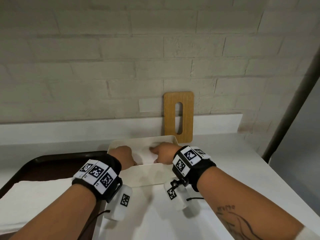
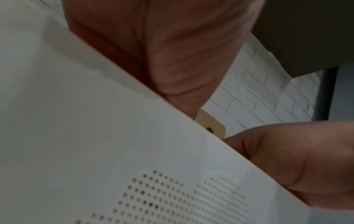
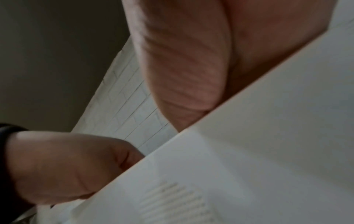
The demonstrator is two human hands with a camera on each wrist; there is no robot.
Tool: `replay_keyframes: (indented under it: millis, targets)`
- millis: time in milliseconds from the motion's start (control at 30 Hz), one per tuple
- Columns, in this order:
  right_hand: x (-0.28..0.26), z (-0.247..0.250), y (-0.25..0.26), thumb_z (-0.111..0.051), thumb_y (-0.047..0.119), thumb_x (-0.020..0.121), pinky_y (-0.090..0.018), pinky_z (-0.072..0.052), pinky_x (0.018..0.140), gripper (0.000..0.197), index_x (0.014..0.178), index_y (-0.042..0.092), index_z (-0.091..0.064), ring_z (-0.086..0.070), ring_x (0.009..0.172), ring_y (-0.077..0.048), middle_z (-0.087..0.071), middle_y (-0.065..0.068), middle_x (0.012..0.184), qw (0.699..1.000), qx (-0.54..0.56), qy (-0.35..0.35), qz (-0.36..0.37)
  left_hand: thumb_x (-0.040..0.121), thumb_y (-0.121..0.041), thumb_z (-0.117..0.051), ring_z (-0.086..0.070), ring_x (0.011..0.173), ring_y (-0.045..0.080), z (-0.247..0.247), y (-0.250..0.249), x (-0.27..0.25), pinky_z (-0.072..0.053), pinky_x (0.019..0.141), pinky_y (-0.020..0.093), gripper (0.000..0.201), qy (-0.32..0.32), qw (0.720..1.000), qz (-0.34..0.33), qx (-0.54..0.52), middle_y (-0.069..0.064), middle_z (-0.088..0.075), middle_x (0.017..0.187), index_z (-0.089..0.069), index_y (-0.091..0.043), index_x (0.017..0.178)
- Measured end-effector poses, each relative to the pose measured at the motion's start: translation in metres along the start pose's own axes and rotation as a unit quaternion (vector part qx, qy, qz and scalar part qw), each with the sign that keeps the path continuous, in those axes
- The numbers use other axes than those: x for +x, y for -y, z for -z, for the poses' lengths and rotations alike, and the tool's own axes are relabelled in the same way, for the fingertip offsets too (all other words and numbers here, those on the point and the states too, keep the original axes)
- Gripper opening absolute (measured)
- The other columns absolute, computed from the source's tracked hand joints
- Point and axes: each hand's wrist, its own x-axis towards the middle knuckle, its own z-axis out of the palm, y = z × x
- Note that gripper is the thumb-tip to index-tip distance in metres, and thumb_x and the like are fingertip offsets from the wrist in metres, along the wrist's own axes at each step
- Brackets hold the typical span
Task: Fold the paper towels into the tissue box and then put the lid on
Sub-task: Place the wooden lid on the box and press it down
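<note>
The white tissue box [image 1: 147, 174] stands open on the counter in front of me. Both hands reach down into it. My left hand [image 1: 123, 154] is at the box's left end, its fingers hidden below the near wall. My right hand [image 1: 162, 153] lies on the white paper towel [image 1: 144, 154] inside, finger and thumb stretched left across it. The wooden lid [image 1: 179, 116], with a long slot, leans upright against the brick wall behind the box. In both wrist views the box wall [image 2: 95, 136] [image 3: 258, 151] covers the fingers; only palms show.
A dark tray [image 1: 34, 163] at the left carries a stack of white paper towels [image 1: 34, 201]. A white ledge [image 1: 86, 129] runs along the brick wall. A grey pole [image 1: 290, 104] slants up at the right, past the counter's right edge.
</note>
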Motion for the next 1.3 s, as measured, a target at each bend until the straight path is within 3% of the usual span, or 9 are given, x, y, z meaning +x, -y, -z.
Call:
replay_keyframes:
  millis: [133,233,300,400,467,567,867,1067,1300]
  targets:
    - [-0.005,0.004,-0.003,-0.046,0.019,0.096,-0.033,-0.042,0.095,0.039,0.129,-0.001,-0.05,-0.051,0.119,-0.03,-0.053,-0.016,0.132,0.999,-0.014,-0.003,-0.035,0.09,-0.041,-0.051,-0.051,0.117,0.024,-0.002,0.005,-0.002,-0.039,0.096,0.029,0.047,-0.022,0.999,0.01,-0.047,0.009,-0.056,0.126,-0.054,-0.006,0.121]
    - [-0.017,0.016,-0.018,-0.044,0.012,0.094,-0.033,-0.045,0.088,0.028,0.113,0.0,-0.061,-0.058,0.101,-0.027,-0.062,-0.016,0.116,0.981,0.091,-0.165,-0.035,0.087,-0.031,-0.058,-0.051,0.116,0.028,-0.008,0.021,-0.015,-0.04,0.097,0.034,0.041,-0.216,0.969,0.009,-0.12,0.009,-0.054,0.129,-0.058,-0.011,0.122]
    - [-0.024,0.031,-0.041,-0.051,0.018,0.09,-0.033,-0.049,0.085,0.034,0.122,0.009,-0.056,-0.061,0.098,-0.025,-0.063,-0.012,0.116,0.929,0.208,-0.298,-0.068,0.083,-0.022,-0.063,-0.05,0.117,0.035,-0.014,0.033,-0.02,-0.04,0.098,0.041,0.047,-0.308,0.941,0.024,-0.14,0.015,-0.051,0.132,-0.055,-0.008,0.126]
    - [-0.018,0.042,-0.083,-0.058,0.023,0.084,-0.036,-0.05,0.086,0.064,0.142,0.017,-0.031,-0.059,0.105,-0.027,-0.053,-0.011,0.13,0.854,0.338,-0.365,-0.149,0.091,-0.017,-0.054,-0.042,0.128,0.034,-0.019,0.041,-0.021,-0.031,0.108,0.038,0.051,-0.244,0.921,0.064,-0.296,0.02,-0.043,0.14,-0.04,-0.001,0.137]
    - [-0.007,0.045,-0.102,-0.061,0.026,0.082,-0.045,-0.048,0.095,0.074,0.144,0.016,-0.022,-0.052,0.118,-0.033,-0.044,-0.014,0.139,0.857,0.328,-0.346,-0.195,0.096,-0.015,-0.046,-0.04,0.131,0.031,-0.023,0.04,-0.018,-0.026,0.109,0.032,0.045,-0.212,0.917,0.056,-0.334,0.02,-0.043,0.142,-0.039,0.001,0.137]
    - [0.016,0.043,-0.112,-0.061,0.024,0.084,-0.048,-0.043,0.099,0.079,0.145,0.014,-0.012,-0.046,0.122,-0.04,-0.038,-0.019,0.139,0.88,0.278,-0.298,-0.244,0.098,-0.015,-0.04,-0.037,0.135,0.027,-0.029,0.042,-0.012,-0.023,0.112,0.029,0.043,-0.219,0.916,0.055,-0.333,0.016,-0.041,0.145,-0.039,-0.002,0.139]
    - [0.07,0.009,-0.12,-0.063,0.026,0.082,-0.056,-0.041,0.099,0.107,0.144,0.027,0.024,-0.047,0.119,-0.044,-0.031,-0.025,0.14,0.862,0.288,-0.333,-0.251,0.098,-0.018,-0.039,-0.035,0.137,0.022,-0.03,0.042,-0.011,-0.021,0.111,0.024,0.045,-0.213,0.92,0.062,-0.325,0.01,-0.038,0.148,-0.035,-0.008,0.142]
    - [0.063,0.007,-0.132,-0.053,0.021,0.09,-0.052,-0.044,0.092,0.087,0.148,0.031,0.011,-0.049,0.112,-0.042,-0.039,-0.026,0.13,0.876,0.226,-0.37,-0.212,0.094,0.002,-0.038,-0.04,0.134,0.021,-0.028,0.042,-0.016,-0.019,0.105,0.013,0.046,-0.2,0.923,0.039,-0.326,0.012,-0.044,0.144,-0.038,-0.005,0.14]
    - [-0.007,0.058,-0.119,-0.05,0.019,0.094,-0.045,-0.043,0.091,0.052,0.144,0.024,-0.035,-0.046,0.108,-0.04,-0.05,-0.024,0.119,0.9,0.039,-0.434,0.004,0.088,0.012,-0.034,-0.043,0.13,0.027,-0.036,0.026,-0.034,-0.022,0.094,0.008,0.051,-0.197,0.891,0.052,-0.405,0.017,-0.047,0.139,-0.042,0.0,0.136]
